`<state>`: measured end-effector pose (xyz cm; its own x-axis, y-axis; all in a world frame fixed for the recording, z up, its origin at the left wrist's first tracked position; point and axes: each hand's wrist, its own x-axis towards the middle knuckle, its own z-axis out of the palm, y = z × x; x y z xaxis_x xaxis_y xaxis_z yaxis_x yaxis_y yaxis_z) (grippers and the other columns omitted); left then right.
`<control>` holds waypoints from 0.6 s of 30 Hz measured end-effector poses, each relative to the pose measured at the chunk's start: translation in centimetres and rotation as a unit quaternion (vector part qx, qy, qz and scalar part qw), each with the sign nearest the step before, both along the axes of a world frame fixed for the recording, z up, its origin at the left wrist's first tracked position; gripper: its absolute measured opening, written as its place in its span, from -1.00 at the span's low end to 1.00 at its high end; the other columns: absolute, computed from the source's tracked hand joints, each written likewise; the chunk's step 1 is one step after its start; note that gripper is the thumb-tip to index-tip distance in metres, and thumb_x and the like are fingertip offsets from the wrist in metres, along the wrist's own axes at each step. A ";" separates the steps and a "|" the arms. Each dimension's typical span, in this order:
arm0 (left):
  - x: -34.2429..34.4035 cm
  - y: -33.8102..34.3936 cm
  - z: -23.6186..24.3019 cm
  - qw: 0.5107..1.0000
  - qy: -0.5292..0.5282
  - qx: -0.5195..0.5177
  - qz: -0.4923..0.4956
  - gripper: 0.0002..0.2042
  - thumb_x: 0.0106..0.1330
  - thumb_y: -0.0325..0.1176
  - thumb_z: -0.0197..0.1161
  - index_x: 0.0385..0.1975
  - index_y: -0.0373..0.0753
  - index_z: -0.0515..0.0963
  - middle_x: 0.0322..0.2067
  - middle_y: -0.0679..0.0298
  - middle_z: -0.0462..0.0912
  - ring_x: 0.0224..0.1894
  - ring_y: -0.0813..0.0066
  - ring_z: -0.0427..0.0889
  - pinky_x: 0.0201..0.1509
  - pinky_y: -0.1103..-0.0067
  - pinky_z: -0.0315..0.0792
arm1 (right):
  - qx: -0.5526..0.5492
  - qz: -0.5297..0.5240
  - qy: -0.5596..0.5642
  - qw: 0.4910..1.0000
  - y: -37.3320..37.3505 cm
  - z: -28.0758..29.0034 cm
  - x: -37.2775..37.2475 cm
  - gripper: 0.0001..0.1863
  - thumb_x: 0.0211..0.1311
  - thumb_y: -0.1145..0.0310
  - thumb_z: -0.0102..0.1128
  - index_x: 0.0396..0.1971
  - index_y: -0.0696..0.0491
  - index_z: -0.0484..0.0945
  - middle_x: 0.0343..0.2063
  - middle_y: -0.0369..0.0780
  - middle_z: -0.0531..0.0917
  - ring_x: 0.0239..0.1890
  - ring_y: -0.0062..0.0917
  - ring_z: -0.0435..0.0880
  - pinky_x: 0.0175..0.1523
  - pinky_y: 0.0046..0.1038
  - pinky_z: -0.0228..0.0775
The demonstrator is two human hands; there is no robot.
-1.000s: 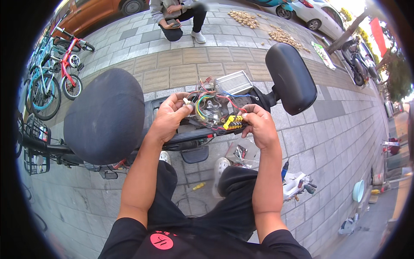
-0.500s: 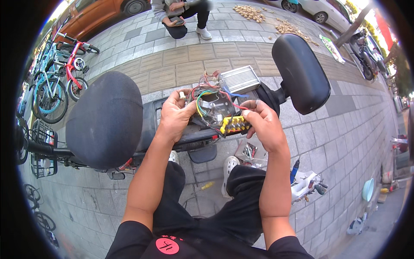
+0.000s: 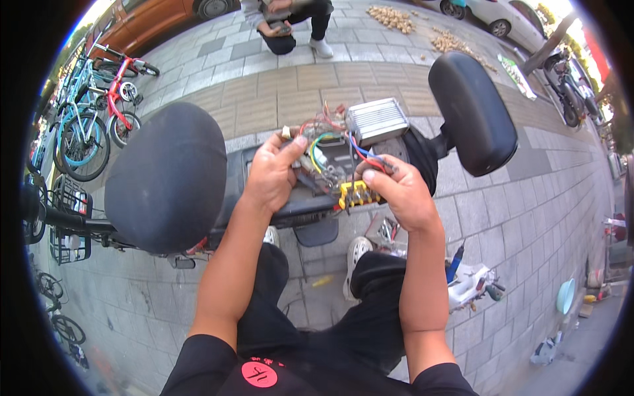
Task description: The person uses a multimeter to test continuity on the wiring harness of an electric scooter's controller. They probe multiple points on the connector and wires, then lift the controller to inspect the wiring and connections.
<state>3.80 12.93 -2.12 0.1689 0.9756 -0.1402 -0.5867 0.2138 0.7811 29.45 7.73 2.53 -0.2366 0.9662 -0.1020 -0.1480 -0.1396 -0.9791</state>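
A tangle of red, blue, green and yellow wires sits in the open black scooter body, between the raised black seat and backrest. The left hand pinches wires near a ribbed silver controller box. The right hand grips a yellow connector block, partly hidden by fingers.
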 end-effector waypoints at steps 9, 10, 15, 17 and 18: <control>-0.3 0.3 0.3 1.000 -0.005 0.008 0.018 -0.69 0.64 -0.47 0.34 0.27 -0.28 0.47 0.07 0.14 0.76 0.04 0.35 0.82 0.08 0.38 0.81 | -0.004 -0.001 0.029 1.000 0.9 0.1 0.6 -0.67 0.52 0.46 0.29 0.17 0.28 0.69 -0.12 -0.18 0.84 -0.09 -0.63 0.78 0.09 -0.50 0.65; -0.4 0.2 0.2 1.000 -0.009 0.003 0.020 -0.69 0.64 -0.47 0.34 0.28 -0.27 0.47 0.07 0.14 0.76 0.03 0.36 0.82 0.07 0.38 0.80 | -0.008 -0.010 0.024 1.000 0.9 -0.3 0.7 -0.69 0.54 0.46 0.30 0.16 0.27 0.70 -0.12 -0.20 0.83 -0.09 -0.64 0.77 0.08 -0.50 0.64; -0.6 0.1 0.1 0.999 -0.052 0.003 0.006 -0.75 0.67 -0.44 0.30 0.24 -0.23 0.53 0.05 0.19 0.79 0.06 0.37 0.81 0.16 0.32 0.75 | -0.015 -0.081 0.026 0.996 1.1 -1.4 0.8 -0.78 0.57 0.49 0.33 0.09 0.22 0.74 -0.13 -0.29 0.80 -0.13 -0.71 0.73 0.05 -0.57 0.60; -1.0 0.4 -0.1 0.997 -0.080 0.004 -0.010 -0.78 0.68 -0.43 0.28 0.22 -0.22 0.56 0.05 0.21 0.79 0.07 0.37 0.81 0.19 0.31 0.73 | -0.016 -0.086 0.017 0.996 1.2 -1.5 1.1 -0.75 0.56 0.49 0.34 0.13 0.22 0.73 -0.10 -0.30 0.79 -0.12 -0.74 0.71 0.07 -0.59 0.58; -1.2 0.5 0.0 0.996 -0.091 0.000 -0.017 -0.80 0.69 -0.43 0.27 0.20 -0.22 0.57 0.06 0.21 0.79 0.08 0.37 0.81 0.21 0.31 0.73 | -0.009 -0.087 -0.005 0.996 1.1 -1.4 1.3 -0.73 0.56 0.49 0.34 0.15 0.22 0.71 -0.09 -0.30 0.79 -0.11 -0.74 0.71 0.07 -0.59 0.57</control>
<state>2.61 13.42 -2.14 0.2236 0.9692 -0.1035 -0.7114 0.2349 0.6623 30.76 8.85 1.17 -0.0649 0.9905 -0.1214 -0.1626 -0.1305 -0.9780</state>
